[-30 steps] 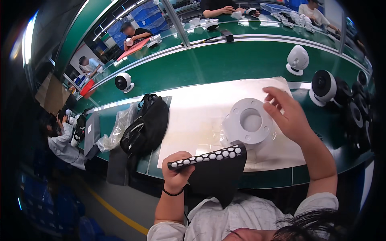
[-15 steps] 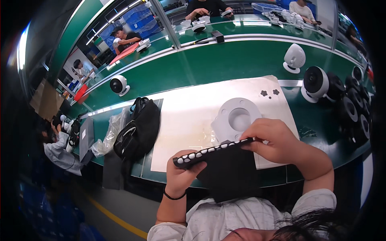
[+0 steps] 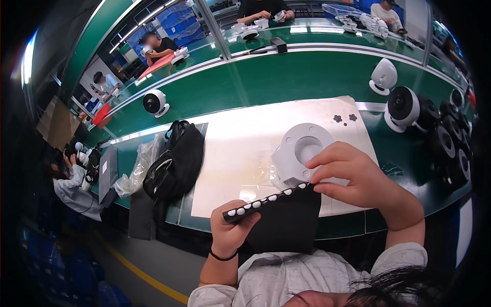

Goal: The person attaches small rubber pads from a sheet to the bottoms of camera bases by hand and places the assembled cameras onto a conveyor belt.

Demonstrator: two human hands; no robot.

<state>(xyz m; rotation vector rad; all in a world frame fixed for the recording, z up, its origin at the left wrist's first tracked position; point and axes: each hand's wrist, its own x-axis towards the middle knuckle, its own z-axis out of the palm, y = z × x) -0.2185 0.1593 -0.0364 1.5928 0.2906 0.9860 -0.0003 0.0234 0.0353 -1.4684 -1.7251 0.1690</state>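
My left hand [image 3: 231, 225] grips the left end of a black sheet [image 3: 282, 225], thumb in front and fingers behind. The sheet is bent over along its top, where a row of white round spots shows, and the rest hangs down toward my lap. At the right end of that folded edge, the fingers and thumb of my right hand [image 3: 353, 174] close on the sheet. Just beyond lies a white block with a round recess [image 3: 292, 159], partly covered by my right fingers. It rests on a pale board [image 3: 230, 153].
Small black flower-shaped pieces [image 3: 337, 118] lie at the board's far right. White cameras [image 3: 404, 105] and several black round parts [image 3: 445, 138] stand right. A black bag [image 3: 176, 158] and clear plastic bag [image 3: 140, 166] sit left. Co-workers sit beyond the metal frame [image 3: 212, 30].
The folded edge of the sheet now tilts up more steeply to the right. My right fingers have opened out somewhat, with the index finger lifted toward the white block.
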